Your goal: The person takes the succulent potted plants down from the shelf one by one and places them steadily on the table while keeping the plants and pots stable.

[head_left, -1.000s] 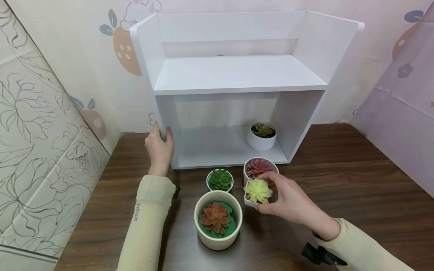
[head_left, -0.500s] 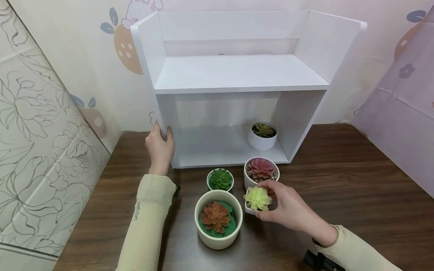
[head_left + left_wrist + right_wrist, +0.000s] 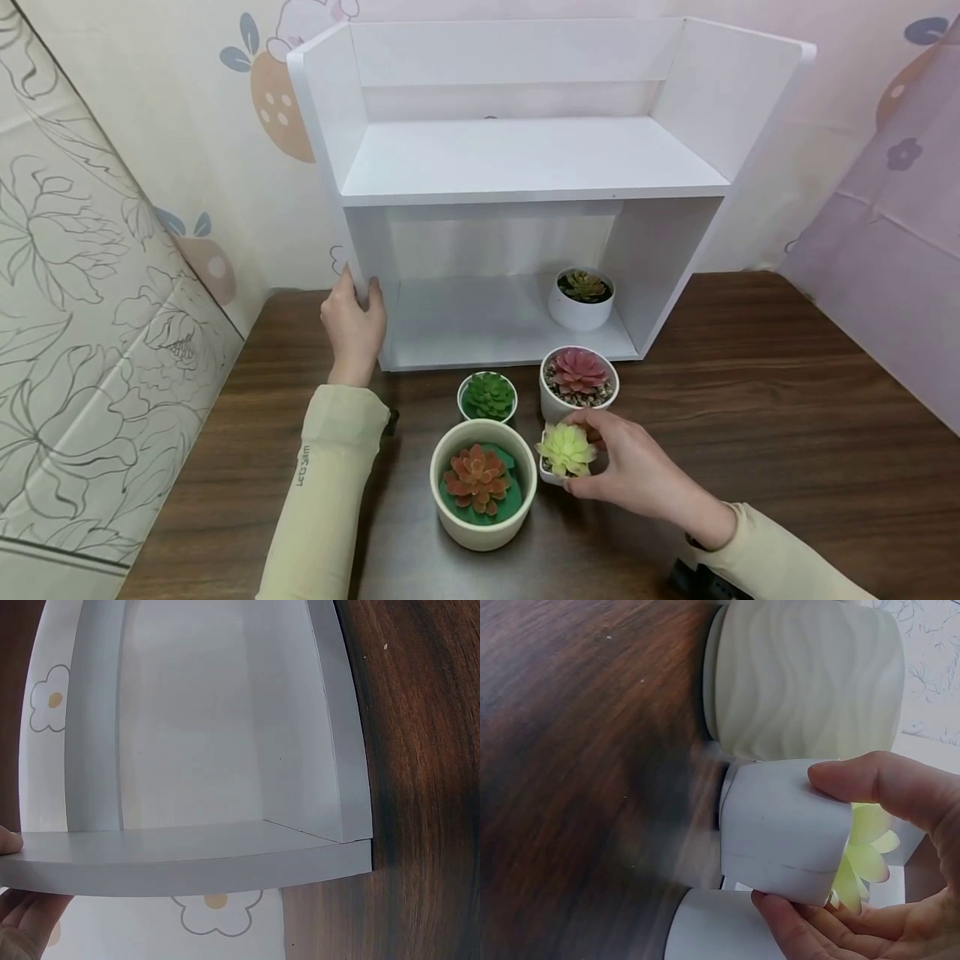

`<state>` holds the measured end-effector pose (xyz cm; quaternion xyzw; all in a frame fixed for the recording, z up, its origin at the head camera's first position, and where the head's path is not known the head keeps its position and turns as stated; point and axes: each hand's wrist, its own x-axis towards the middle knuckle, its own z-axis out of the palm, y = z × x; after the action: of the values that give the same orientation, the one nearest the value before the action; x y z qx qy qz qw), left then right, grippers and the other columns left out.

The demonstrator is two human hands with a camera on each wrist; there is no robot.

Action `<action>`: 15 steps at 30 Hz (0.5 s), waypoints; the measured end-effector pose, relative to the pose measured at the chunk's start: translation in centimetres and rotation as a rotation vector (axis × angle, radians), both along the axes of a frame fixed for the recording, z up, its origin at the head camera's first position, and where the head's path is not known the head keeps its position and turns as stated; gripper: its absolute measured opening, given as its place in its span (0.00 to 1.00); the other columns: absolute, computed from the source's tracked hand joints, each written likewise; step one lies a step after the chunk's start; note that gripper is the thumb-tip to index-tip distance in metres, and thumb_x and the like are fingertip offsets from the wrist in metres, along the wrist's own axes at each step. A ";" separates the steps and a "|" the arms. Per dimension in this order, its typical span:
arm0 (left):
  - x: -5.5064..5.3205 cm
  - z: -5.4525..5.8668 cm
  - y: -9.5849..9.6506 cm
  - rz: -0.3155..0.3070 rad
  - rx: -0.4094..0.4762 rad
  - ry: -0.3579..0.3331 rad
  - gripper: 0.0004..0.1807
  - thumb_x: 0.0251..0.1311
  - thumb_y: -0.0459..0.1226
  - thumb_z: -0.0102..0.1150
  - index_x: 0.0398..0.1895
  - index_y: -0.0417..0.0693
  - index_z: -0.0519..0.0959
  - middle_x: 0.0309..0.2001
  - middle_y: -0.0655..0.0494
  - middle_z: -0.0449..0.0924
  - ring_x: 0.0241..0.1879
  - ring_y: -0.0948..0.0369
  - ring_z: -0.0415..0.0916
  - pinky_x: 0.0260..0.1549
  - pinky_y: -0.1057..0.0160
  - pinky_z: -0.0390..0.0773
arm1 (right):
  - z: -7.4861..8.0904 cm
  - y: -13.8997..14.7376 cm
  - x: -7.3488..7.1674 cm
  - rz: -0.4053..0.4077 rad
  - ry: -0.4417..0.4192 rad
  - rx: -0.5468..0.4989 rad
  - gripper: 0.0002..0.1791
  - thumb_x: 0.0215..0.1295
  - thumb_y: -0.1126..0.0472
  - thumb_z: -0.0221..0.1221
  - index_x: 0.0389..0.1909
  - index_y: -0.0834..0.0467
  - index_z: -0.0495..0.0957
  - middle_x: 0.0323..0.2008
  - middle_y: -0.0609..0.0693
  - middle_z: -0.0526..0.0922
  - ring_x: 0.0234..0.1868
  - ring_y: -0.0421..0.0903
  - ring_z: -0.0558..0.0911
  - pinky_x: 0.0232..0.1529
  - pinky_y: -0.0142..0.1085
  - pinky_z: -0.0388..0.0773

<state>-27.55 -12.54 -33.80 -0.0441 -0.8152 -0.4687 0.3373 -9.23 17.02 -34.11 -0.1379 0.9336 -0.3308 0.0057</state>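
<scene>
My left hand (image 3: 354, 329) grips the left side panel of the white shelf (image 3: 536, 158); in the left wrist view the thumb lies on one side of the panel (image 3: 187, 874), the fingers on the other. Between thumb and fingers, my right hand (image 3: 637, 471) pinches a small white pot with a yellow-green succulent (image 3: 566, 450). In the right wrist view that white pot (image 3: 784, 829) sits close by the cream wavy pot (image 3: 810, 682). Behind it stands a white pot with a pink succulent (image 3: 577, 375). The cream pot holds a red-orange succulent (image 3: 477, 482).
A small white pot with a green succulent (image 3: 488, 397) stands behind the cream pot. Inside the lower compartment, at the right, is a round white pot with a dark green succulent (image 3: 582, 296). Everything rests on a dark wooden table (image 3: 757, 375), with patterned walls behind.
My right hand has moved the yellow-green succulent toward the front of the table, away from the pink one, which now shows more fully. The left hand stays on the shelf panel.
</scene>
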 end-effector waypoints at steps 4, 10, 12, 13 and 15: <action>0.0 0.0 0.0 0.002 -0.002 -0.003 0.16 0.66 0.32 0.51 0.54 0.34 0.75 0.52 0.34 0.79 0.52 0.42 0.78 0.47 0.45 0.80 | -0.3 0.1 0.0 -0.008 -0.037 0.012 0.33 0.37 0.60 0.74 0.49 0.59 0.76 0.39 0.46 0.80 0.38 0.39 0.78 0.36 0.31 0.77; 0.1 0.0 0.0 0.006 -0.003 -0.004 0.16 0.66 0.32 0.52 0.54 0.34 0.75 0.52 0.35 0.79 0.52 0.42 0.78 0.48 0.45 0.80 | -0.7 0.2 0.0 -0.013 -0.070 0.029 0.33 0.37 0.59 0.74 0.49 0.59 0.76 0.39 0.46 0.80 0.38 0.40 0.78 0.37 0.32 0.77; 0.1 0.1 0.0 0.011 -0.003 -0.003 0.16 0.66 0.32 0.52 0.53 0.33 0.75 0.51 0.34 0.79 0.52 0.42 0.78 0.48 0.45 0.80 | -0.8 0.3 0.0 -0.010 -0.072 0.029 0.33 0.37 0.59 0.74 0.49 0.59 0.76 0.39 0.46 0.80 0.38 0.40 0.78 0.37 0.32 0.77; 0.1 0.1 0.0 0.012 -0.003 -0.003 0.16 0.66 0.32 0.52 0.53 0.33 0.75 0.51 0.34 0.79 0.52 0.42 0.78 0.48 0.44 0.80 | -0.9 0.3 0.0 -0.010 -0.075 0.028 0.33 0.37 0.59 0.74 0.49 0.59 0.76 0.39 0.46 0.81 0.38 0.40 0.78 0.36 0.32 0.77; 0.1 0.1 0.0 0.013 -0.002 -0.003 0.15 0.65 0.33 0.52 0.53 0.33 0.75 0.51 0.34 0.80 0.52 0.42 0.78 0.48 0.44 0.80 | -0.9 0.3 0.0 -0.008 -0.080 0.026 0.33 0.37 0.60 0.74 0.49 0.59 0.76 0.39 0.46 0.81 0.38 0.40 0.78 0.36 0.31 0.77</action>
<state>-27.45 -12.53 -33.69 -0.0383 -0.8165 -0.4657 0.3390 -9.25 17.37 -35.04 -0.1205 0.9373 -0.3240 0.0437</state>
